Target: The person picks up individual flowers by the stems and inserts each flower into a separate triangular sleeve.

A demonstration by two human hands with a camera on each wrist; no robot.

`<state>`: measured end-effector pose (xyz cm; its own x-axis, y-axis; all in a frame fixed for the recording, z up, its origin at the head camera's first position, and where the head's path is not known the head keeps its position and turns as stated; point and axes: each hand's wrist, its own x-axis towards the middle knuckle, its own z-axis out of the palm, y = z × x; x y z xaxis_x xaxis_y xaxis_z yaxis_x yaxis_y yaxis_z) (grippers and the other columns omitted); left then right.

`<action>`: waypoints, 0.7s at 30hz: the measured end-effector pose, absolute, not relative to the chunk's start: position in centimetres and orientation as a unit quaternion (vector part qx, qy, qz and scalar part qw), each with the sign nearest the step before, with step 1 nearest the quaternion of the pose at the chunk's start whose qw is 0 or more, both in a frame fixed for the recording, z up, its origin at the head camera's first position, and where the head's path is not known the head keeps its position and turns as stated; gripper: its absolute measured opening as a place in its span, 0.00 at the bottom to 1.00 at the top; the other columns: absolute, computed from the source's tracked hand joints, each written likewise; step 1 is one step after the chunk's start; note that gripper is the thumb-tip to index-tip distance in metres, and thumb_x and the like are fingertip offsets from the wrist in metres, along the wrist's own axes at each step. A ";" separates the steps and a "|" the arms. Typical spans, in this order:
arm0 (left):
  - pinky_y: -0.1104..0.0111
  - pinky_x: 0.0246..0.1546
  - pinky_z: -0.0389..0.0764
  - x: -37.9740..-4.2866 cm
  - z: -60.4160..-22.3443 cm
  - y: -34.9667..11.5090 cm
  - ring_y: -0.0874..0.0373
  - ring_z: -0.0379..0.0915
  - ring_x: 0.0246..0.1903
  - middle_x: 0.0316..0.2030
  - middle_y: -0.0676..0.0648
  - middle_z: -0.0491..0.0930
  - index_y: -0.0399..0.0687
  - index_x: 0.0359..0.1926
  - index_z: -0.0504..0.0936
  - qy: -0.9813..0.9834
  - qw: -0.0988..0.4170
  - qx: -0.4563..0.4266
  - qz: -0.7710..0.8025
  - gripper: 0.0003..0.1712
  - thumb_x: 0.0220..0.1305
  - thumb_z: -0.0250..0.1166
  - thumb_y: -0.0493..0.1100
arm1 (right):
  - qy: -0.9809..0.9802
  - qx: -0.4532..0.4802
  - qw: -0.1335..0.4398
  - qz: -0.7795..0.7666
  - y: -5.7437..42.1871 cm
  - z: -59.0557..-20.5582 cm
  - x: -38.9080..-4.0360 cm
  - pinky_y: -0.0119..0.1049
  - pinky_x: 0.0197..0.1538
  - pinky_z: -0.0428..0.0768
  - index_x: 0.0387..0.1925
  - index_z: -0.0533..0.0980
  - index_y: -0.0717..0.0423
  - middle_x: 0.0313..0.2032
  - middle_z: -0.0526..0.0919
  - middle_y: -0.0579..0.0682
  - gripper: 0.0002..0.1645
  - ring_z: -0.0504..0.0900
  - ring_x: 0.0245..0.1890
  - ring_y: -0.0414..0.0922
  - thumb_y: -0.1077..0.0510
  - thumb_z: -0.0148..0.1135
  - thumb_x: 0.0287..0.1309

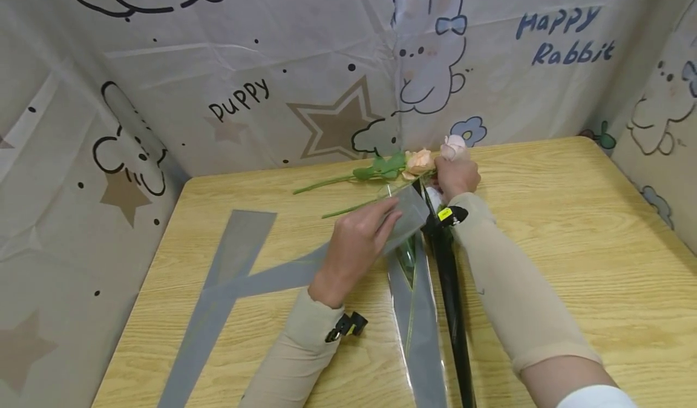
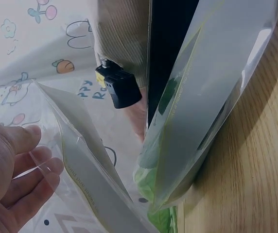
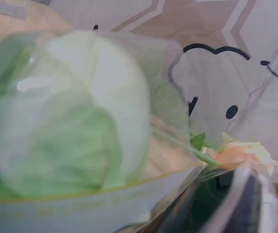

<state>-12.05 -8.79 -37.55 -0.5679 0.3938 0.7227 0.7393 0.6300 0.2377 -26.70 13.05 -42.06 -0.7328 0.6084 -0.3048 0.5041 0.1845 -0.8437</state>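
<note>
My left hand [image 1: 354, 247] holds the clear edge of a long grey flower sleeve [image 1: 283, 275]; in the left wrist view the thumb and fingers [image 2: 32, 199] are bent at its open mouth. At the back of the table my right hand [image 1: 457, 177] grips a pale pink rose [image 1: 454, 148] just below its bloom, its green stem pointing left. Beside it lies a peach rose [image 1: 419, 162] with leaves. Below the right wrist, a white rose [image 1: 434, 197] sits inside another grey sleeve [image 1: 422, 329]. A black sleeve [image 1: 451, 293] runs alongside, partly hidden by the right wrist.
Another grey sleeve [image 1: 247, 232] lies flat at the left of the wooden table [image 1: 572, 226]. A printed cloth [image 1: 327, 45] hangs behind the table and at both sides. Each wrist carries a small black camera [image 1: 351, 324].
</note>
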 end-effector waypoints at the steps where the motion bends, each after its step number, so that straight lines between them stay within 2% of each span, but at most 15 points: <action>1: 0.68 0.46 0.90 -12.1 -37.6 -8.8 0.54 0.91 0.43 0.44 0.43 0.92 0.40 0.51 0.87 -0.843 0.323 -0.335 -0.269 0.13 0.71 0.67 0.41 | -0.759 -0.363 0.055 0.538 13.1 -42.0 -26.7 0.29 0.30 0.78 0.57 0.79 0.60 0.58 0.80 0.56 0.29 0.78 0.32 0.40 0.45 0.65 0.59; 4: 0.68 0.46 0.90 -12.2 -37.6 -8.7 0.54 0.91 0.43 0.44 0.43 0.92 0.40 0.50 0.88 -0.842 0.327 -0.335 -0.269 0.12 0.71 0.68 0.41 | -0.726 -0.360 0.065 0.583 13.1 -41.5 -26.8 0.28 0.24 0.80 0.51 0.81 0.57 0.53 0.83 0.54 0.23 0.80 0.23 0.37 0.46 0.66 0.60; 7: 0.68 0.46 0.90 -12.2 -37.6 -8.7 0.54 0.91 0.43 0.44 0.43 0.92 0.40 0.50 0.87 -0.842 0.329 -0.334 -0.269 0.12 0.71 0.68 0.41 | -0.699 -0.353 0.064 0.619 13.1 -41.1 -26.6 0.27 0.24 0.82 0.47 0.82 0.54 0.46 0.84 0.50 0.18 0.81 0.19 0.36 0.46 0.66 0.62; 11: 0.67 0.45 0.90 -12.1 -37.5 -8.6 0.54 0.91 0.42 0.43 0.43 0.92 0.40 0.50 0.87 -0.841 0.330 -0.335 -0.266 0.12 0.71 0.68 0.41 | -0.671 -0.343 0.068 0.653 13.3 -40.4 -26.2 0.28 0.30 0.85 0.49 0.84 0.52 0.40 0.83 0.43 0.18 0.82 0.23 0.35 0.48 0.68 0.61; 15: 0.67 0.44 0.90 -12.1 -37.4 -8.6 0.54 0.91 0.40 0.42 0.43 0.92 0.40 0.50 0.87 -0.840 0.330 -0.337 -0.267 0.12 0.71 0.68 0.41 | -0.655 -0.318 0.085 0.680 13.6 -39.9 -26.1 0.29 0.38 0.87 0.52 0.85 0.53 0.36 0.84 0.41 0.20 0.82 0.28 0.35 0.51 0.68 0.60; 18: 0.67 0.45 0.90 -12.0 -37.4 -8.5 0.54 0.91 0.40 0.43 0.43 0.92 0.40 0.51 0.87 -0.840 0.329 -0.338 -0.269 0.12 0.71 0.68 0.41 | -0.636 -0.295 0.093 0.706 13.7 -39.4 -26.0 0.31 0.43 0.86 0.48 0.85 0.53 0.35 0.84 0.41 0.15 0.80 0.29 0.35 0.53 0.66 0.60; 21: 0.67 0.45 0.90 -12.0 -37.4 -8.5 0.54 0.91 0.41 0.43 0.43 0.92 0.39 0.51 0.87 -0.840 0.329 -0.338 -0.269 0.12 0.71 0.68 0.41 | -0.599 -0.267 0.109 0.747 13.8 -38.9 -26.0 0.30 0.42 0.86 0.41 0.82 0.52 0.37 0.81 0.42 0.07 0.80 0.30 0.36 0.57 0.64 0.62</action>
<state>-11.99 -8.50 -37.36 -0.5549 0.3912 0.7342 0.7447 0.6269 0.2288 -25.97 13.78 -38.85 -0.8338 0.4823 -0.2688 0.1574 -0.2590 -0.9530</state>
